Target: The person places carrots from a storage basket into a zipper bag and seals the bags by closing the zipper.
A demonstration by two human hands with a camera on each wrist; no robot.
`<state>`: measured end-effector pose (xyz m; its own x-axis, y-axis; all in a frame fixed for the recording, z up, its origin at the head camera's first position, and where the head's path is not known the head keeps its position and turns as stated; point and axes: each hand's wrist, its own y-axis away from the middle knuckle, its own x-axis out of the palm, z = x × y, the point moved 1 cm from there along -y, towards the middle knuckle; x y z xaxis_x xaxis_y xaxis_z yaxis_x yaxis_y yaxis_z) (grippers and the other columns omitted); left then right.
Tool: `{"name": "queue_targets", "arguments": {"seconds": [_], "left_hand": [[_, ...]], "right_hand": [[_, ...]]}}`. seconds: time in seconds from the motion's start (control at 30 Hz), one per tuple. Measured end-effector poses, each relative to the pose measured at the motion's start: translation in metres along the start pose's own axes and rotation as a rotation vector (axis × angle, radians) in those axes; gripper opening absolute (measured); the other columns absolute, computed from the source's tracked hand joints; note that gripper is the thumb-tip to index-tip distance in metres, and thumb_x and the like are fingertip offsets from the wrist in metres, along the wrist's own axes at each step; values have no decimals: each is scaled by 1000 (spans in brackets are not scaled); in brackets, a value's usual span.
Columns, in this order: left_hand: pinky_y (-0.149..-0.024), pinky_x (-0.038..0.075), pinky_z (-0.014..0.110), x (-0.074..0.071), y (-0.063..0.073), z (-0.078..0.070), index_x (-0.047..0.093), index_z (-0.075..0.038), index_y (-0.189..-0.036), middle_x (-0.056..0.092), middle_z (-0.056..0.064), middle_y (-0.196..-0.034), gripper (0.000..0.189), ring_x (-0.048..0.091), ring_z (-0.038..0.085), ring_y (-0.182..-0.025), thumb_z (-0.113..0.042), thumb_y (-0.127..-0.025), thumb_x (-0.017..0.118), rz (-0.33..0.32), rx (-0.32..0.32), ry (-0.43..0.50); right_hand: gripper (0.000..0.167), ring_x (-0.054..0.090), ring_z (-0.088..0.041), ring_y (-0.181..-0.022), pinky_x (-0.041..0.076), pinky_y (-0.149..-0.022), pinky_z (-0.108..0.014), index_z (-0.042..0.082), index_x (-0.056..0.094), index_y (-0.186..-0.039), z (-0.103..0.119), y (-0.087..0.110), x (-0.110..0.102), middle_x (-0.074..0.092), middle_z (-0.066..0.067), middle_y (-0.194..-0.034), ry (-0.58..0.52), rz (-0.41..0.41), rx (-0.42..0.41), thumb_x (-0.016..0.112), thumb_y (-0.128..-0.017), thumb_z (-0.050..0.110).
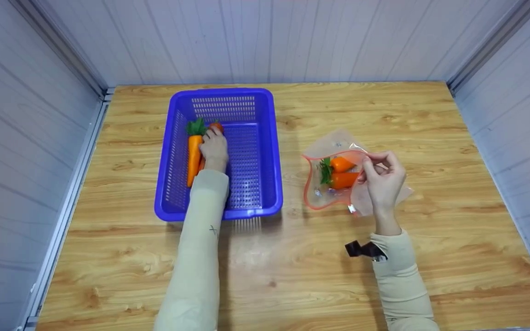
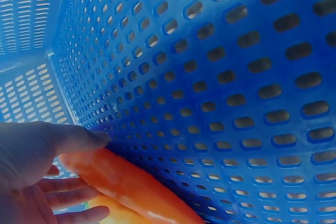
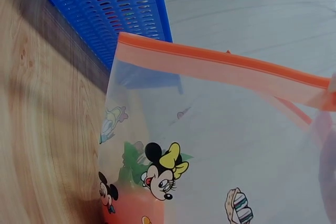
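Note:
In the blue basket (image 1: 275,184), my left hand (image 1: 214,146) reaches down over a red-orange carrot (image 2: 131,182), thumb on one side of its thick end and fingers on the other. An orange carrot (image 1: 194,158) with a leafy green top lies along the basket's left wall beside it. My right hand (image 1: 387,179) pinches the orange zip rim of a clear plastic zip bag (image 3: 210,119) printed with cartoon figures. The bag's mouth gapes toward the left. Inside it lie two orange carrots (image 1: 344,180) with green tops, their far ends hidden by the rim and hand.
The basket and bag stand on a wood-grain table (image 1: 292,266), the bag to the basket's right. Pale panel walls (image 1: 256,41) enclose the back and both sides. A black strap (image 1: 361,249) sticks out from the right sleeve.

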<state>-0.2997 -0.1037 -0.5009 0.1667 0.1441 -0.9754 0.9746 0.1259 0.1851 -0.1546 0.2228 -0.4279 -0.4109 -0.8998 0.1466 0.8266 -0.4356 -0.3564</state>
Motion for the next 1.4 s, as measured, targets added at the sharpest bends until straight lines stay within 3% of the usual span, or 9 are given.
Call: {"name": "queue_targets", "arguments": {"seconds": [0.23, 0.47, 0.5, 0.63, 0.7, 0.73, 1.07, 1.4], "left_hand": [[-71, 46, 51, 3, -1, 3, 16, 8, -135, 39, 29, -121, 61, 49, 41, -101, -7, -86, 49, 75, -62, 64], [-69, 46, 53, 3, 1, 3, 15, 6, -136, 38, 29, -123, 58, 48, 44, -100, -7, -88, 45, 100, -59, 23], [-65, 46, 54, 16, -10, 6, 14, 5, -136, 38, 30, -123, 58, 49, 45, -98, -9, -88, 44, 77, -60, 4], [-65, 45, 54, 12, -8, 5, 17, 4, -136, 39, 29, -122, 54, 49, 44, -98, -9, -90, 41, 48, -74, 6], [-63, 45, 54, 8, -6, 3, 19, 5, -135, 41, 29, -119, 54, 49, 44, -96, -8, -89, 43, 16, -77, 18], [-67, 46, 53, -7, 5, -1, 21, 5, -135, 41, 29, -120, 53, 49, 43, -98, -7, -88, 44, 29, -80, 39], [-64, 47, 50, -36, 9, -15, 22, 2, -136, 44, 28, -118, 51, 51, 40, -97, -4, -89, 41, -44, -91, 83], [-71, 47, 45, -59, 27, -26, 28, 1, -135, 49, 24, -112, 51, 53, 36, -95, -1, -87, 44, -146, -41, 89]], "right_hand": [[4, 46, -14, -34, 40, -32, -22, -10, 59, -79, -1, -2, 1, 54, -13, -65, 11, 14, -38, 57, -76, -12], [4, 46, -14, -35, 40, -33, -22, -11, 58, -80, -4, 0, -1, 53, -13, -65, 1, 11, -17, 57, -76, -12], [4, 46, -14, -35, 40, -33, -22, -11, 58, -80, -4, 0, -1, 53, -13, -65, 4, 13, -18, 57, -76, -12], [4, 45, -14, -34, 40, -33, -21, -13, 57, -80, -2, 0, 0, 53, -12, -64, 1, 17, -25, 57, -76, -12], [5, 45, -14, -34, 40, -33, -21, -15, 56, -80, -1, -1, 0, 53, -12, -63, 8, 16, -34, 56, -76, -12], [5, 46, -14, -34, 40, -33, -21, -15, 56, -80, -1, -1, -1, 53, -12, -63, 10, 13, -36, 56, -76, -12], [5, 46, -13, -35, 40, -33, -21, -15, 55, -81, -2, 0, -2, 53, -12, -64, 23, 16, -37, 56, -77, -11], [6, 46, -12, -35, 40, -33, -21, -15, 55, -81, 0, 0, -3, 53, -11, -64, 36, 14, -34, 56, -76, -12]]}}
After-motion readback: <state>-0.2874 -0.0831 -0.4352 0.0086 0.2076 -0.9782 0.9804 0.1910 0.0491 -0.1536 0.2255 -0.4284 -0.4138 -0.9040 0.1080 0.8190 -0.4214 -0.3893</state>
